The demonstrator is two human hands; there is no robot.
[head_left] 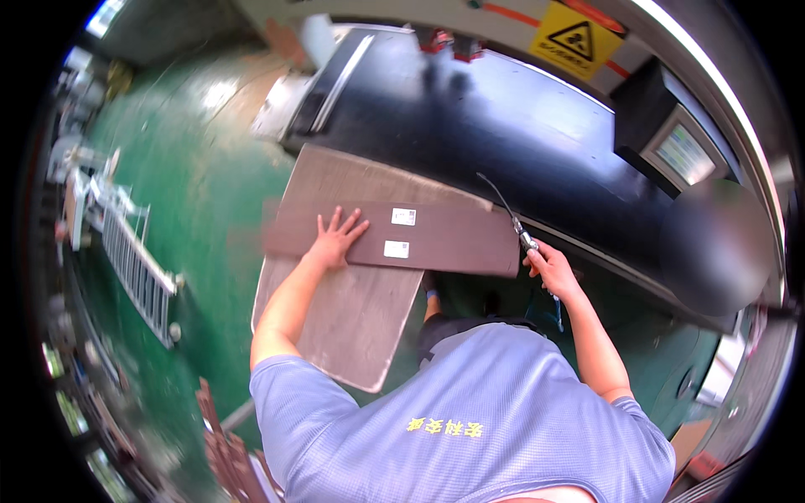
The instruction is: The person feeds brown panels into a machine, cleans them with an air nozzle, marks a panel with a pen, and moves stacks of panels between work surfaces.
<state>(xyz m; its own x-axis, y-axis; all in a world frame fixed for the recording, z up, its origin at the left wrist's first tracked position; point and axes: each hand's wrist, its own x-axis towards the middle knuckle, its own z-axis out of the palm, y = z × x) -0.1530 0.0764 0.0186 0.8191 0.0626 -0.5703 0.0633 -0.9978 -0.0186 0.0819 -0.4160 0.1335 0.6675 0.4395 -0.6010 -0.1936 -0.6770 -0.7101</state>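
A long brown panel (453,239) with two white labels lies across a worn wooden board (344,323). My left hand (335,241) presses flat on the panel's near edge, left of the labels, its fingers spread. At the panel's right end my right hand (549,267) is closed round an air blow gun (526,237). The gun's long thin nozzle bends up and left past the panel's far right corner. A blue hose (556,312) hangs below my right hand.
Beyond the board stretches a black machine bed (503,126), with a screen (683,155) at its right and a yellow warning sign (576,40) on the beam above. A metal roller rack (138,272) stands on the green floor at left. Brown strips (226,457) lie at lower left.
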